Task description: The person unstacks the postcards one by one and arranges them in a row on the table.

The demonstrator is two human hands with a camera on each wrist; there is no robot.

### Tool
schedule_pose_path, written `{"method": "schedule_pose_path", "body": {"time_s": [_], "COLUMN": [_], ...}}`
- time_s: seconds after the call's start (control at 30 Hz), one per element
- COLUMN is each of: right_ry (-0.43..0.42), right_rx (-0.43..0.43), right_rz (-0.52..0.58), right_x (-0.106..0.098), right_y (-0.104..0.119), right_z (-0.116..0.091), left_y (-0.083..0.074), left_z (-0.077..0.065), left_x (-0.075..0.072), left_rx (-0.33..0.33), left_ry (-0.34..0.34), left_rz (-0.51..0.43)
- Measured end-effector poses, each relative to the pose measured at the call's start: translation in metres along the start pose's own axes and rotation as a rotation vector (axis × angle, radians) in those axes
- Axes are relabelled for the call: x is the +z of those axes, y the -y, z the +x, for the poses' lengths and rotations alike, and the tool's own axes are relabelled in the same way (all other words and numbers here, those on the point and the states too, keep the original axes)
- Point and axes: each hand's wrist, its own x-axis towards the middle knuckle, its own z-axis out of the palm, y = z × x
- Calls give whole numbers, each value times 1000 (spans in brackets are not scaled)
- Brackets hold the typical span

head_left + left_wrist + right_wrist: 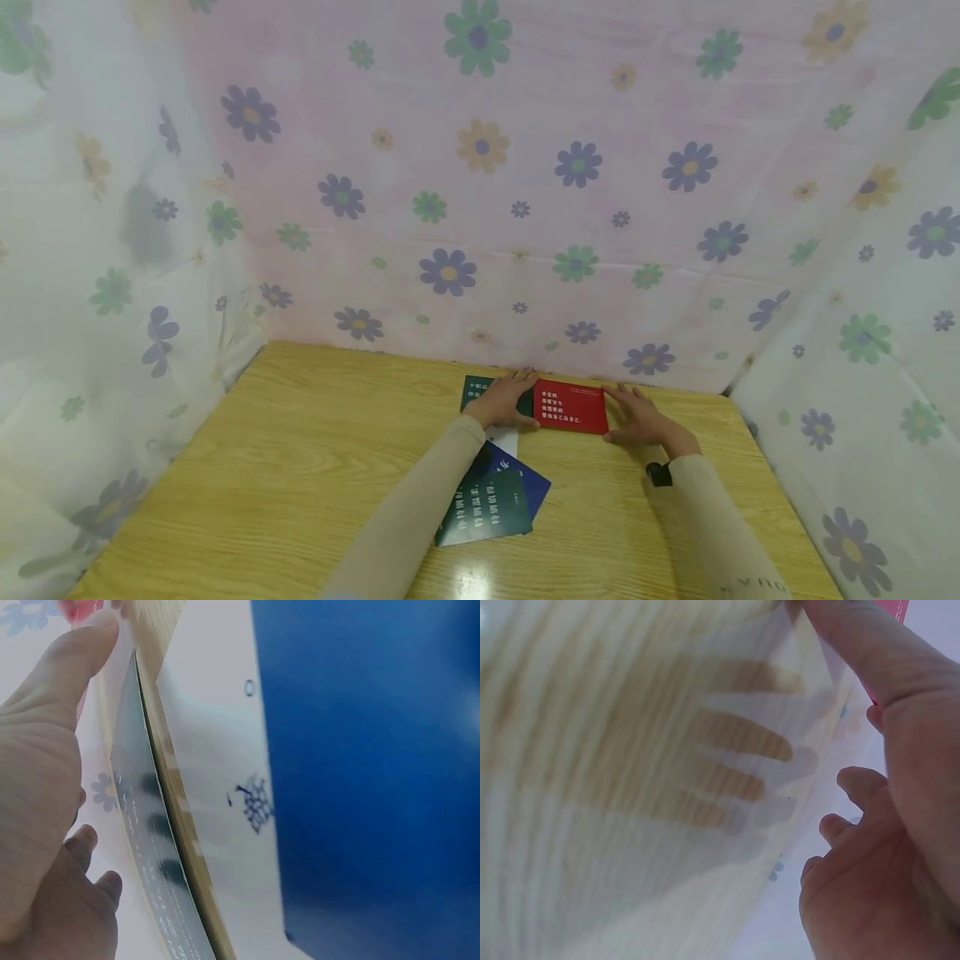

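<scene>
A red card (570,406) with white writing lies near the back edge of the table, between the two hands. My left hand (504,403) touches its left edge, thumb near the lower corner, fingers extended over a dark green card (476,387) alongside. My right hand (643,419) is at the red card's right edge, thumb and fingers spread and fairly straight. In the right wrist view, part of the red card (894,610) shows beyond the thumb. Closer in lie a white card (504,439), a blue card (536,490) and another green card (495,510), overlapping.
The wooden table (300,450) reaches back to a flower-patterned curtain (405,167), which also hangs along both sides. A small black device (659,474) is at the right wrist.
</scene>
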Motion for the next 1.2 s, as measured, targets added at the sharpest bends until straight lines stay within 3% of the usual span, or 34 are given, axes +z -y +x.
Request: {"method": "schedule_pose_path", "body": {"time_s": [0.5,0.87,1.2], "right_ry": [40,95,124], "right_rx": [17,84,116], "right_rz": [-83,-39,-13], "right_x": [-9,-11,-10], "right_y": [0,-1,-6], "right_z": [9,10,12], "left_y": [3,-2,-4], "left_z": [8,9,9], "left_x": [0,-4,-9], "left_rx": [-22,-59,-47], "left_ry": [64,77,93], "left_rz": [-5,8,-9]}}
